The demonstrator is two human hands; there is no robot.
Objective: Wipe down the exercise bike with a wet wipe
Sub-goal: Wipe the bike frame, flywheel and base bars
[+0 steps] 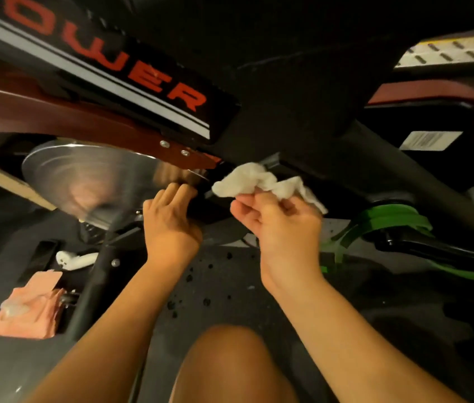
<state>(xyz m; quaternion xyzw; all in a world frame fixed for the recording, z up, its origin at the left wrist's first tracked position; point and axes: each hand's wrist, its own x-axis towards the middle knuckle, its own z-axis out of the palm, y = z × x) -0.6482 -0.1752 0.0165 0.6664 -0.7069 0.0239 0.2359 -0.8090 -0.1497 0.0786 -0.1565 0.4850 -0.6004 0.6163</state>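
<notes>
Wipe (259, 181), crumpled, sits pinched in the right hand (285, 228) just right of the flywheel (90, 175). The left hand (169, 222) rests nearer the flywheel, fingers seemingly straight. Spreading it flatter should clean the bike (273, 82) better.

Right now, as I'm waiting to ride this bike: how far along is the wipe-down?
Done: nothing shows which surfaces are already wiped. In hand: the right hand pinches a crumpled wipe just under the frame, and the left hand rests on the bike beside the flywheel. Left, probably: the green pedal strap, which neither of the hands is near.
</notes>
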